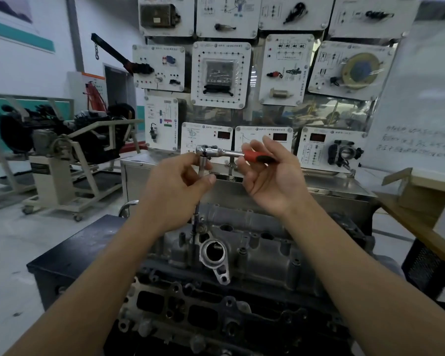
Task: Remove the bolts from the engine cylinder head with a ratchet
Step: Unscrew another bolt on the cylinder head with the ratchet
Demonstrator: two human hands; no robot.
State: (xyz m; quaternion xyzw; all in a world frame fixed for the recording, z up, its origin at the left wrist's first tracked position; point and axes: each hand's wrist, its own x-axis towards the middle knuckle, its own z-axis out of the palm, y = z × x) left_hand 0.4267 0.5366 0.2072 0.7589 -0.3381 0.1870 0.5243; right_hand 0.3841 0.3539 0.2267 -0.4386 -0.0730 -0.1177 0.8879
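So your left hand pinches the extension bar above the cylinder head, and your right hand grips the ratchet handle.

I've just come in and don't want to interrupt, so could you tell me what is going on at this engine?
A person is using a ratchet on the engine cylinder head. The left-hand grip pinches the extension bar just below the ratchet's head, and the right-hand grip holds its red handle. The bar runs straight down to a socket near the left end of the cylinder head. What the socket sits on is hidden, so progress cannot be told.
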